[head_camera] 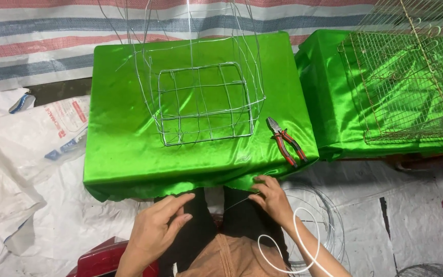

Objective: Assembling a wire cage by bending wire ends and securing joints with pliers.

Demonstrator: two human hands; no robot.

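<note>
Nearest the camera, both hands sit low in front of the lap; left hand (157, 228) is loosely open, fingers long and slightly curled, thumb and index tips near each other at the end of a thin wire (237, 204); can't tell if it actually pinches the wire or just touches it; right hand (272, 197) is half closed, fingertips bunched on the same wire strand, gripping it just below the tabletop edge; the wire runs nearly straight betw. the two hands, faint against dark trousers. A white cord (288, 241) loops over the right forearm; a coil of wire (329, 225) lies on the floor sheet beside the right arm, partly hidden by it.

Further out, the tabletop (124, 149) is covered w/ shiny green cloth; red-handled pliers (285, 143) lie near its front right corner, jaws pointing away, untouched; just left of them stands a half-built wire frame (206, 102), box-shaped grid w/ loose strands rising up. Right, a second green-covered surface carries a fine-mesh wire cage (406, 87). Far left, white plastic bags (37, 138) on the floor; striped tarp (37, 31) behind.
</note>
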